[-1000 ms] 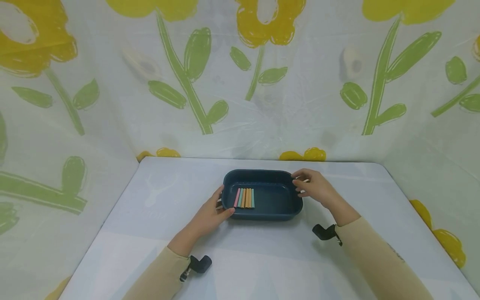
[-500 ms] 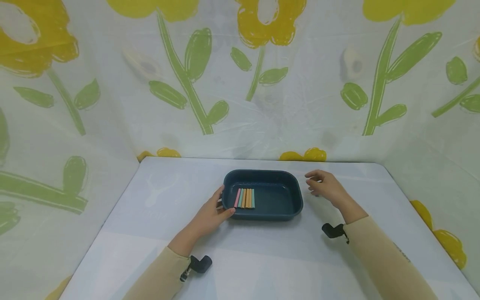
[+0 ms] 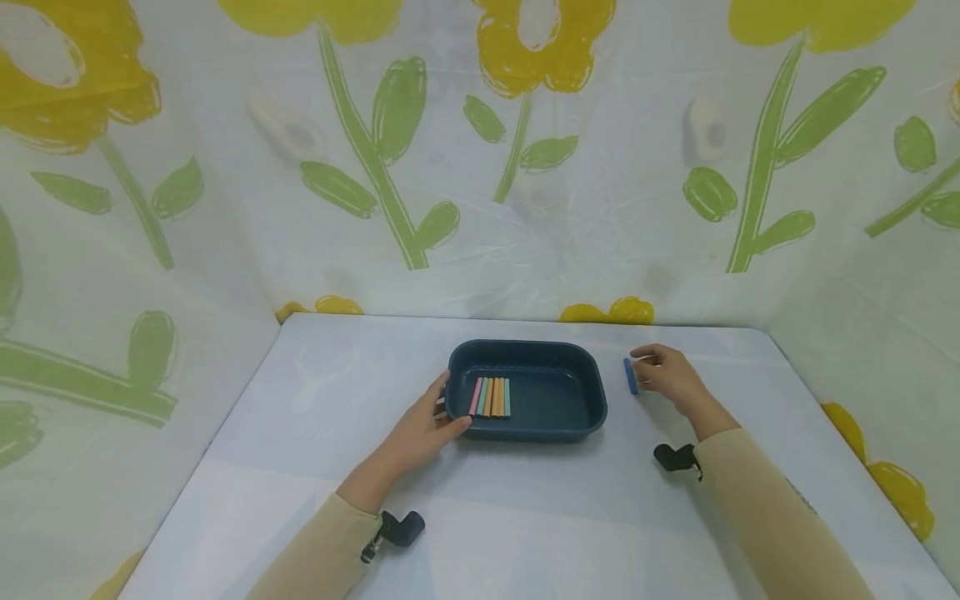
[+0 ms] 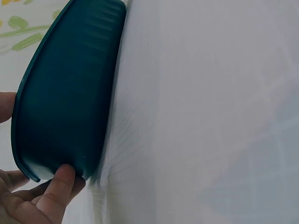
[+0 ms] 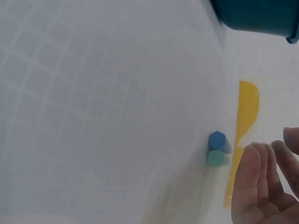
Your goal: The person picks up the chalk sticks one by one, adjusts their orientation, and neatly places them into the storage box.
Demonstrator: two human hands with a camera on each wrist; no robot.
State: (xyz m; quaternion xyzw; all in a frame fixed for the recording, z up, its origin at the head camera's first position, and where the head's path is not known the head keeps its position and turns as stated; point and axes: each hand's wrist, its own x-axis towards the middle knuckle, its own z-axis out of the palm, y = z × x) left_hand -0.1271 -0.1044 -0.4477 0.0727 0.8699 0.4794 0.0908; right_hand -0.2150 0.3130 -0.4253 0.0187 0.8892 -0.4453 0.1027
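A dark teal tray [image 3: 555, 429] stands on the white table. Inside its left part lie several chalk sticks [image 3: 490, 397] in pink, green and orange, side by side. My left hand [image 3: 420, 427] holds the tray's left end, thumb at the front rim; in the left wrist view fingers [image 4: 60, 186] touch the outer wall. To the right of the tray, my right hand [image 3: 671, 379] has loosely bent fingers with nothing between them. Right at its fingertips is a blue chalk stick [image 3: 630, 377]. The right wrist view shows that blue stick beside a green one [image 5: 215, 158], which the hand hides in the head view.
Behind the table [image 3: 525, 517] hangs a pale curtain [image 3: 600, 250] printed with yellow flowers and green stems. Both wrists carry small black camera mounts. The tray's end [image 5: 261, 16] shows at the top of the right wrist view.
My right hand has moved right, away from the tray's right end, and the blue chalk stick now shows beside its fingers. The left hand and tray have stayed put.
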